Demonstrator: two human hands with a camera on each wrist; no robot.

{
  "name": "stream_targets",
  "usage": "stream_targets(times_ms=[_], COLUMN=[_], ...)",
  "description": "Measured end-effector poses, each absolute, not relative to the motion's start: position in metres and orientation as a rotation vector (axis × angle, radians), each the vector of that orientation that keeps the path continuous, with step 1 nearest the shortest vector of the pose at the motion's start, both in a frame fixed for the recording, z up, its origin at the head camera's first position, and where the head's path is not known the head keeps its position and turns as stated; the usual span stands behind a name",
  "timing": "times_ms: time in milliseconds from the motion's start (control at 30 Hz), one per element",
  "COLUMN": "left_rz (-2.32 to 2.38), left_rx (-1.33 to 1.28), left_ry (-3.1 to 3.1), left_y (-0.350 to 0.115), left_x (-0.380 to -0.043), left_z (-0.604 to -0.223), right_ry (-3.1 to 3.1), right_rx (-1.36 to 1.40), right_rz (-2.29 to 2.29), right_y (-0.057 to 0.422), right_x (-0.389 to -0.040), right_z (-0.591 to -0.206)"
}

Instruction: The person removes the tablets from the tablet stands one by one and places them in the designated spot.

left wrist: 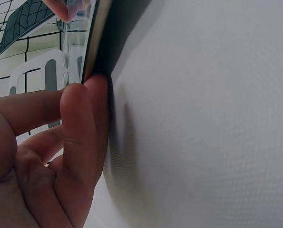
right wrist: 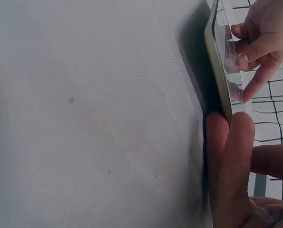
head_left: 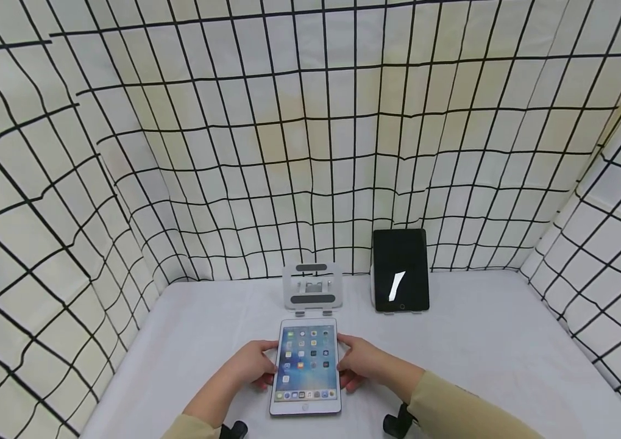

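A white tablet (head_left: 306, 366) with its screen lit and showing app icons is in the middle of the head view, upright toward me. My left hand (head_left: 255, 364) grips its left edge, and my right hand (head_left: 359, 361) grips the right one. In the left wrist view, a thumb and fingertips pinch the tablet's edge (left wrist: 92, 47), one finger reaching underneath. The right wrist view shows the same pinch on the opposite edge (right wrist: 217, 66), with a shadowed gap between the tablet and the white cloth.
Just beyond the tablet stands a light grey folding tablet stand (head_left: 312, 288) with dark pads. To its right, a black tablet (head_left: 401, 268) with a dark screen leans on another stand. A white cloth (head_left: 480, 353) covers the table, and white curtains with a black grid (head_left: 343, 140) surround it.
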State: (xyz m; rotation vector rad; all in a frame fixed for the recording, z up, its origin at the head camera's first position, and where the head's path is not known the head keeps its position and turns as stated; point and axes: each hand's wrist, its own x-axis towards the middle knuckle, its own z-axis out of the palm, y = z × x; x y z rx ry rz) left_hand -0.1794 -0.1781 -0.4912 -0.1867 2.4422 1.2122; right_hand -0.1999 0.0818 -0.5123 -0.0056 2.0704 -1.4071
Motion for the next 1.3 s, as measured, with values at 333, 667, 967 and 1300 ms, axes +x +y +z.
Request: stream_targets(times_ms=[333, 667, 967, 1300], left_rz=[1.146, 1.135, 1.087, 1.090], left_rx=[-0.193, -0.178, -0.189, -0.207], left_ry=[2.487, 2.488, 2.512, 2.503], left_y=[-0.177, -0.177, -0.176, -0.177], left_x=[-0.182, -0.183, -0.183, -0.182], left_z=[-0.492, -0.492, -0.492, -0.493], right_ry=[2.133, 2.154, 2.186, 2.214], right_rx=[-0.013, -0.001, -0.032, -0.058], right_rz=[-1.306, -1.273, -1.265, -1.225], right_y=[0.077, 0.076, 0.071, 0.075], right_x=[-0.200, -0.201, -0.193, -0.195], right_z=[-0.507, -0.507, -0.505, -0.505])
